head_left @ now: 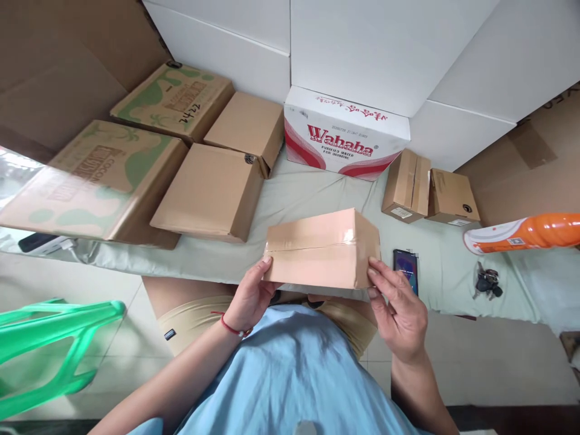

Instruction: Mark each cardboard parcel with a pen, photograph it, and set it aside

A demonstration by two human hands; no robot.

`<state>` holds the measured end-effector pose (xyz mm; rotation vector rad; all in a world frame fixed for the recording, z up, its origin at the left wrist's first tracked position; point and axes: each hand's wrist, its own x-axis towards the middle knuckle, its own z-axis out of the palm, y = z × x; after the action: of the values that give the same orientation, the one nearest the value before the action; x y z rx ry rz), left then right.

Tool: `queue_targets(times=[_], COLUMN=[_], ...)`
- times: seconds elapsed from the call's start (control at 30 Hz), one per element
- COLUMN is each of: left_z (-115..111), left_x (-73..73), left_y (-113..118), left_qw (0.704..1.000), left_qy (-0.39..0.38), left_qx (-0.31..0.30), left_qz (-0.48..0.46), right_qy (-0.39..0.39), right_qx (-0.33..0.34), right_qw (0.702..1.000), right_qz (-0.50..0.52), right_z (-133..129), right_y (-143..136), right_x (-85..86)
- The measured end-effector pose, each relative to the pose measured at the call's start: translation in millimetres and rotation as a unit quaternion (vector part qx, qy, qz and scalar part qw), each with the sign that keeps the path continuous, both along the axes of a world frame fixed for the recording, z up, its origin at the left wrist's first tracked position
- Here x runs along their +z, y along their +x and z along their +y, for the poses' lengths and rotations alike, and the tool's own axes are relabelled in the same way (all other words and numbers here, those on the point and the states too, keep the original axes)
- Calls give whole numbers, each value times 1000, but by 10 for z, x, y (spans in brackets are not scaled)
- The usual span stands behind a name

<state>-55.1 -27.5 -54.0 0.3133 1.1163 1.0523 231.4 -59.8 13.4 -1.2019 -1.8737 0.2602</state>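
A taped cardboard box is held between my two hands at the front edge of the cloth-covered table, in front of my body. My left hand grips its left end, thumb on the near side and the other fingers underneath, partly hidden. At the right end, my right hand has its fingertips pressed against the box's side face. A strip of clear tape runs along the seam of the box. Just beyond my right hand lies a phone, partly covered by the fingers.
Several cardboard boxes stand to the left, among them a plain box and a green-printed box. A Wahaha carton is at the back. Two small boxes, an orange bottle and keys are on the right. A green stool stands left.
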Motion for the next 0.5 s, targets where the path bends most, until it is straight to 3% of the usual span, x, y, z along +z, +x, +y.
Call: queue_targets(times=[0.1, 0.23, 0.4, 0.5], left_z=[9, -32, -75, -76], left_x=[-40, -9, 107, 159], left_y=[-26, -88, -90, -52], left_qw=[1000, 999, 991, 985], left_qy=[-27, 7, 87, 113], left_qx=[3, -22, -56, -69], left_qz=[2, 39, 83, 106], right_qy=[1, -61, -147, -198], right_qx=[0, -19, -89, -114], right_qw=[1000, 996, 959, 934], right_qz=[-7, 57, 226, 273], right_z=[-23, -92, -134, -109], right_y=[-98, -114, -20, 62], right_x=[86, 61, -161, -310])
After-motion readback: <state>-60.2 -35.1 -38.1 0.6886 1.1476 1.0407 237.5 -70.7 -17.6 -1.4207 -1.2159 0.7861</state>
